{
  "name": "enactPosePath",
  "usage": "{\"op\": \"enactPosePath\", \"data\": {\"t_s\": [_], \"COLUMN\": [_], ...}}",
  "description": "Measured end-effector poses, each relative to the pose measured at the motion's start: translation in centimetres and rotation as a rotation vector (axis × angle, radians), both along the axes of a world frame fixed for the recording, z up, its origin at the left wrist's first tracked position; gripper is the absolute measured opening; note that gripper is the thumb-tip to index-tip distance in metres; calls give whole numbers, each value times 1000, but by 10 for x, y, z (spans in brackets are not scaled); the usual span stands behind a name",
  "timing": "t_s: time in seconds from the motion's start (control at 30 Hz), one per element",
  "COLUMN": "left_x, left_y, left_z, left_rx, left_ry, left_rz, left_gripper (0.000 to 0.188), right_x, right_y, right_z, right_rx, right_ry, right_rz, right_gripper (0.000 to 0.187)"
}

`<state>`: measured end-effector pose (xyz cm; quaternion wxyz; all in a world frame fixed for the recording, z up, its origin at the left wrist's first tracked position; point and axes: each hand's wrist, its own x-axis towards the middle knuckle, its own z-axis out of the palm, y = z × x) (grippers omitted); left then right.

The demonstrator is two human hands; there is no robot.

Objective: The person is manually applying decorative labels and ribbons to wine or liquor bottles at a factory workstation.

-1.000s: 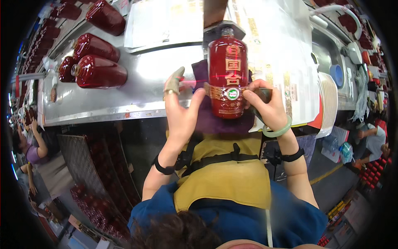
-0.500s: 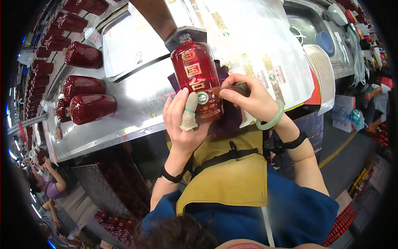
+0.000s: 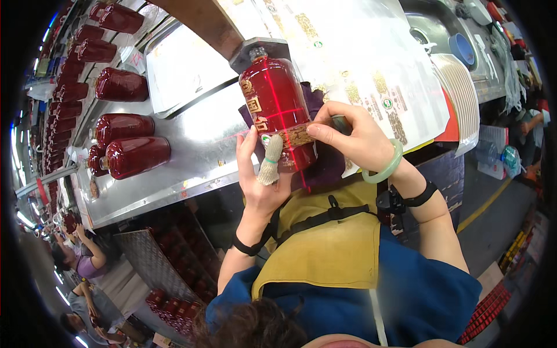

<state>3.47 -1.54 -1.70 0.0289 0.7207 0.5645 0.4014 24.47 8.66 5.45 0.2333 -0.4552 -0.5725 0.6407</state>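
Biggest worry here is a crooked band. The dark red glass bottle with gold lettering (image 3: 281, 87) lies on a dark purple cloth (image 3: 326, 167), neck pointing away from the person at an angular grey block (image 3: 236, 60). Across its lower half runs a gold-patterned strip label (image 3: 297, 136), with thin red light lines crossing over it.

The right hand (image 3: 355, 138) has thumb and finger pinched nearly closed on the strip's right end. The left hand (image 3: 262, 184) has its fingers part-curled against the bottle's left side, one in a knitted beige finger sleeve (image 3: 270, 159) pressing near the strip; how firm that hold is, I can't tell.

My guess at the trouble: glass is smooth and round, so if the left hand lets the bottle roll on that soft cloth, the strip would skew off the red lines. Pull too hard with the pinch and it could crease or tear; too slack and you'd probably trap bubbles. (That pale green bangle (image 3: 387, 166) on the right wrist could knock the glass too, though it sits clear of it.)
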Motion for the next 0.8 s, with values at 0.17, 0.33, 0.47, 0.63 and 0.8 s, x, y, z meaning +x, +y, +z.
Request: {"op": "enactPosePath", "data": {"t_s": [0.17, 0.33, 0.47, 0.63, 0.8], "left_x": [0, -1, -2, -2, -4], "left_y": [1, 0, -1, -1, -2], "left_z": [0, 2, 4, 6, 4], "left_rx": [4, -16, -36, -53, -69], "left_ry": [17, 34, 86, 101, 70], "left_rz": [-17, -38, -37, -43, -59], "left_gripper": [59, 61, 65, 68, 65], "right_x": [2, 3, 4, 5, 11], "right_y": [0, -1, 0, 1, 5], "right_z": [-8, -18, -23, -29, -29], "right_rx": [-7, 1, 21, 60, -21], "right_ry": [-12, -15, -12, -12, -113], "right_rz": [-4, -26, -26, -28, -19], "right_gripper": [27, 29, 29, 28, 30]}}
